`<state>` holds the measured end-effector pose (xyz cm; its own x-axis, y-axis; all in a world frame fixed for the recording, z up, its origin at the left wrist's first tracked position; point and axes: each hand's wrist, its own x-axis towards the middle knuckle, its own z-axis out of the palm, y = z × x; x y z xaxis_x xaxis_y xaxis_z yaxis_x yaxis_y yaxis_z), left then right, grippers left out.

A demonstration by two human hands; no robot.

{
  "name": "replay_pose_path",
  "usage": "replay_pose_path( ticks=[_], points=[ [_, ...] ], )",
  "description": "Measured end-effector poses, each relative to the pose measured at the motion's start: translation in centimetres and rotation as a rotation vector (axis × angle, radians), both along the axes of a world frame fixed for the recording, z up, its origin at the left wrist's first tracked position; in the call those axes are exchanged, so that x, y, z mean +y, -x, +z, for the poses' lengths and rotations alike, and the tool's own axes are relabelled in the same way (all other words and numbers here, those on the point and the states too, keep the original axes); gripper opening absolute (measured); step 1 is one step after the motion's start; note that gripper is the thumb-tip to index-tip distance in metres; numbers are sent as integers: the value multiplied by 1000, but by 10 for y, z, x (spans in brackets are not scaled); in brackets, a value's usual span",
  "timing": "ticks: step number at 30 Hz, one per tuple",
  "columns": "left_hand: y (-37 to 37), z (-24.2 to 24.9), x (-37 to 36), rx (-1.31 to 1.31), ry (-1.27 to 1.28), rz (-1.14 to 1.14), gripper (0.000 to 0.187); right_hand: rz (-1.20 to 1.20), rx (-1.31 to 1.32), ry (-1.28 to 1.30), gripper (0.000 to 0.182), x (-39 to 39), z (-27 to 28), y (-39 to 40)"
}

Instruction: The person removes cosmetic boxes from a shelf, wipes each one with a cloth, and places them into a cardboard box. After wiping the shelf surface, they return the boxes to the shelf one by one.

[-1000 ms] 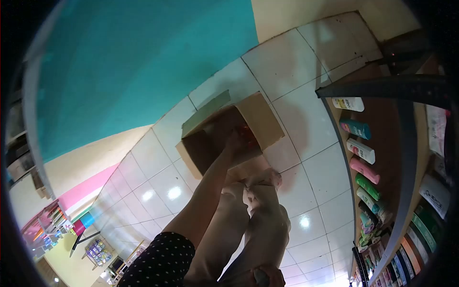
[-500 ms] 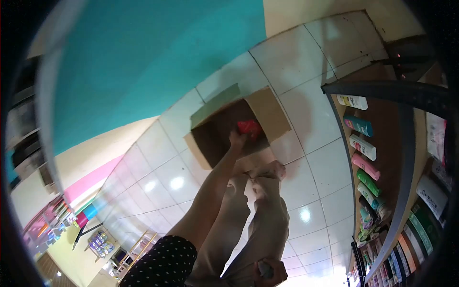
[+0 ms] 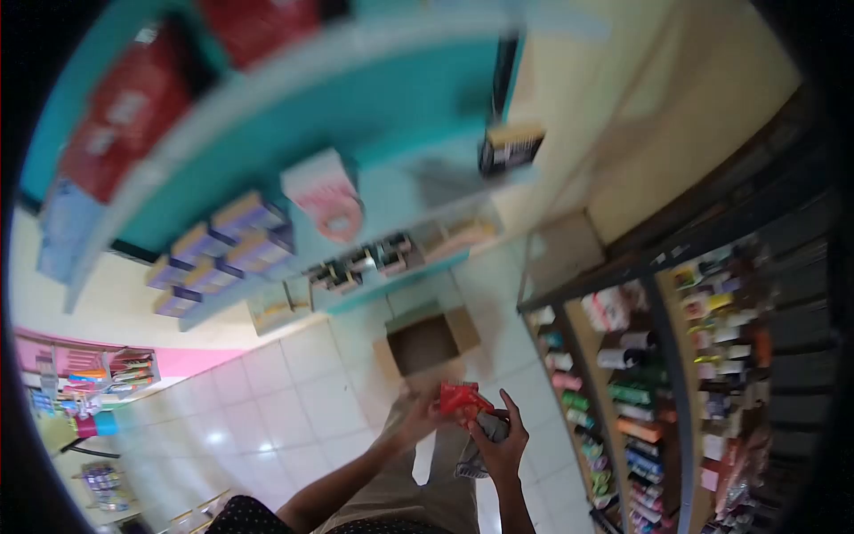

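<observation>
My left hand point(image 3: 416, 424) is closed on a small red packet point(image 3: 459, 398), held up in front of my legs. Close against its right side is my right hand point(image 3: 503, 445), wrapped round a grey object point(image 3: 492, 427) whose kind I cannot tell; its index finger sticks up. The packet and the grey object overlap in this view. Below them on the tiled floor stands an open cardboard box point(image 3: 388, 360), its flaps folded outward and its dark inside showing.
A wall shelf point(image 3: 400, 191) ahead carries purple boxes point(image 3: 213, 246), a pink-and-white pack point(image 3: 324, 194) and a dark box point(image 3: 511, 149). To the right, tall racks point(image 3: 669, 374) hold rows of bottles and packs. Stationery point(image 3: 124, 369) fills a rack at the left.
My left hand has come up out of the box with the red packet. My right hand has risen beside it with the grey object. The view has tilted up, showing the wall shelf.
</observation>
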<state>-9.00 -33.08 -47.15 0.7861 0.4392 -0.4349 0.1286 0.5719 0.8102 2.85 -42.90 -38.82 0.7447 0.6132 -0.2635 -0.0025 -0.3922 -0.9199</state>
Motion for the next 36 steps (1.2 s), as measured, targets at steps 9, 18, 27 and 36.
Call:
replay_pose_path(
  ticks=[9,18,27,36],
  points=[
    [-3,132,49,-361,-255,100,30,293,-459,-160,36,51,91,6],
    [-28,175,105,-213,-418,380,22,196,-621,-370,27,91,110,-6],
    [-110,224,227,302,-1460,392,28,264,-565,-392,30,93,104,-77],
    [-138,206,294,479,-1808,131,24,466,-746,-259,31,157,112,-114]
  ],
)
